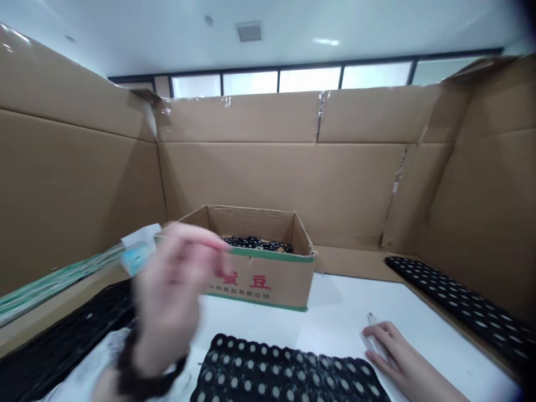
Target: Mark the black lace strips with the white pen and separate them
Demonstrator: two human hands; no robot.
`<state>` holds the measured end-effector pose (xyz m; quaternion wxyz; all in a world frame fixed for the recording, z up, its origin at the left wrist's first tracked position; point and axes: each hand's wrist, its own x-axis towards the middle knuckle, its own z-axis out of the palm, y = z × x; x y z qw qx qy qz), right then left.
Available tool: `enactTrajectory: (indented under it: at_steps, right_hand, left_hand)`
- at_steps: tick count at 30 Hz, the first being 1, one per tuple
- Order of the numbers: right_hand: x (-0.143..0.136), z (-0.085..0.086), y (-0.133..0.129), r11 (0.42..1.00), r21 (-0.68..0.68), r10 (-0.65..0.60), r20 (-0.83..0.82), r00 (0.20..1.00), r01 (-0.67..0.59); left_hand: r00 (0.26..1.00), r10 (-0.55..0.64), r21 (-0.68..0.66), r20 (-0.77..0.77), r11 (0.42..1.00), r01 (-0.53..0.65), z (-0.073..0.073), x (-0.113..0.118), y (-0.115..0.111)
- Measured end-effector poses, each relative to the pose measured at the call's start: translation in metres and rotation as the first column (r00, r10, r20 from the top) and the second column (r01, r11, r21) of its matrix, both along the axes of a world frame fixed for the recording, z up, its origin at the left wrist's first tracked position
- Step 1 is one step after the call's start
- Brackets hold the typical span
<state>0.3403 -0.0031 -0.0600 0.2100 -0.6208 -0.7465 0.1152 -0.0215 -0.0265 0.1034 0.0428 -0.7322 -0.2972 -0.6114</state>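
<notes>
Far left: black bundle. Your left hand: raised, blurred; fingers' grip, cannot tell. Cardboard box: jumbled black dotted pieces inside, likely done portion. Black dotted sheet: on table, likely left to do. Your right hand: fingers closed round slim clear tool. Far right: second dotted sheet.

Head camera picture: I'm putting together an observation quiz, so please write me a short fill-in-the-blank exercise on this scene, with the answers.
1. The blurred ____ hand has a dark band at its wrist.
2. A slim clear tool is held in the ____ hand.
3. The box with red lettering has a ____ stripe near its top edge.
4. The black sheet lies on a ____ table.

Missing words: left; right; green; white.
</notes>
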Motion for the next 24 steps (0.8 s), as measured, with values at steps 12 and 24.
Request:
enactTrajectory:
  at_steps: [12,24]
  right_hand:
    - [0.023,-0.013,0.011,0.997,0.053,-0.06,0.051,0.997,0.057]
    - [-0.001,0.005,0.004,0.998,0.039,-0.038,-0.06,0.997,0.041]
  left_hand:
    - [0.591,-0.06,-0.482,-0.805,0.648,-0.59,-0.119,-0.017,0.032]
    - [0.725,-0.487,-0.856,-0.487,0.431,-0.286,-0.102,-0.059,0.047]
